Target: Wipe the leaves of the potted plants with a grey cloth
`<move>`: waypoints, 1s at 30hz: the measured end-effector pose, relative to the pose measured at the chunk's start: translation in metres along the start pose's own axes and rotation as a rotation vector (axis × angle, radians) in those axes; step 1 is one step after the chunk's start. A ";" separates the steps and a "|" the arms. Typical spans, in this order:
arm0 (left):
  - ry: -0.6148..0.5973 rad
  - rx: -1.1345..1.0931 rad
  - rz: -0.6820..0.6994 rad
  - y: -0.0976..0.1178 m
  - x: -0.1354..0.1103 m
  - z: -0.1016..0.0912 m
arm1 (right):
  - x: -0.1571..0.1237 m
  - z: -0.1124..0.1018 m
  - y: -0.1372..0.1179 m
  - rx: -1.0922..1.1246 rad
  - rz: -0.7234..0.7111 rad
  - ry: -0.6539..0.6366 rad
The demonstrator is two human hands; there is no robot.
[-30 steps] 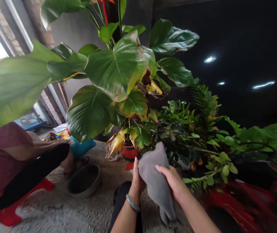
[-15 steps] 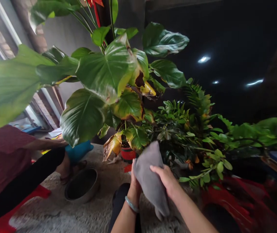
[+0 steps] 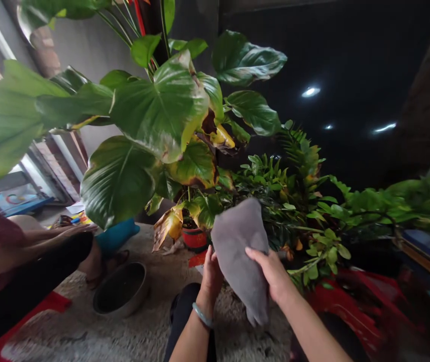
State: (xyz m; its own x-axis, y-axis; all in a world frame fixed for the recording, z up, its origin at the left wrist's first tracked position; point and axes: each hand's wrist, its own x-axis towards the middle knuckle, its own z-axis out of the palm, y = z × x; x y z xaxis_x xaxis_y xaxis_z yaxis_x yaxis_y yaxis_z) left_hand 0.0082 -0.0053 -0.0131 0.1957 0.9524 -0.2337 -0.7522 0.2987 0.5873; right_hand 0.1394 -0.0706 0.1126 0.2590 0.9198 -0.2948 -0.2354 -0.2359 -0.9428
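Note:
A grey cloth (image 3: 240, 251) hangs between my two hands in front of me. My left hand (image 3: 212, 274), with a pale bracelet on the wrist, grips its left edge. My right hand (image 3: 271, 274) grips its right side, fingers closed over the fabric. Just behind the cloth stands a big-leaved plant (image 3: 162, 115) in a small red pot (image 3: 195, 238). Some of its lower leaves are yellow and brown. A bushier plant with small leaves (image 3: 294, 201) grows to the right of the cloth.
A person in a dark red top and black trousers (image 3: 7, 261) squats at the left, arms stretched toward the plant. A metal bowl (image 3: 120, 290) sits on the gritty floor. A large red pot (image 3: 350, 301) is at the right, a teal object (image 3: 117, 235) behind the bowl.
Both hands have lifted the cloth a little higher and spread it wider. The view has drifted slightly to the right.

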 end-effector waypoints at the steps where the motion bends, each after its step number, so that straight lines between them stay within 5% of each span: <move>1: 0.008 0.009 0.007 0.001 0.000 -0.001 | -0.006 -0.006 0.012 -0.049 0.049 0.013; 4: 0.041 0.020 0.008 0.003 0.001 -0.003 | -0.032 -0.034 0.032 -0.132 0.144 0.047; 7: 0.025 0.014 0.000 0.001 0.004 -0.003 | -0.044 -0.059 0.014 -0.038 0.128 0.086; 13: -0.061 0.125 -0.014 -0.010 0.001 -0.002 | 0.007 -0.059 -0.045 0.344 -0.115 0.256; 17: -0.153 0.204 -0.061 -0.013 -0.004 0.001 | 0.012 -0.058 -0.008 0.442 0.220 0.183; 20: -0.172 0.213 -0.089 -0.013 -0.006 0.003 | -0.018 -0.071 0.023 0.367 0.347 0.186; 22: -0.172 0.215 -0.093 -0.014 -0.006 0.004 | -0.037 -0.080 0.020 0.334 0.374 0.215; 25: -0.188 0.229 -0.103 -0.017 -0.003 0.003 | -0.040 -0.084 -0.017 0.406 0.248 0.310; 28: -0.211 0.225 -0.122 -0.022 -0.001 0.001 | -0.010 -0.073 -0.057 0.540 -0.026 0.358; 30: -0.217 0.207 -0.126 -0.023 0.000 0.000 | 0.014 -0.064 -0.062 0.588 -0.054 0.328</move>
State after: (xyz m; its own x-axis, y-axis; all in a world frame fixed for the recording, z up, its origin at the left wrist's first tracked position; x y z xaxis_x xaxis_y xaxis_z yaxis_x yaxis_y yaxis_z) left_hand 0.0257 -0.0126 -0.0265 0.4253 0.8913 -0.1571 -0.5743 0.4000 0.7143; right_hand 0.2171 -0.0633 0.1571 0.5339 0.7606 -0.3693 -0.6608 0.1028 -0.7435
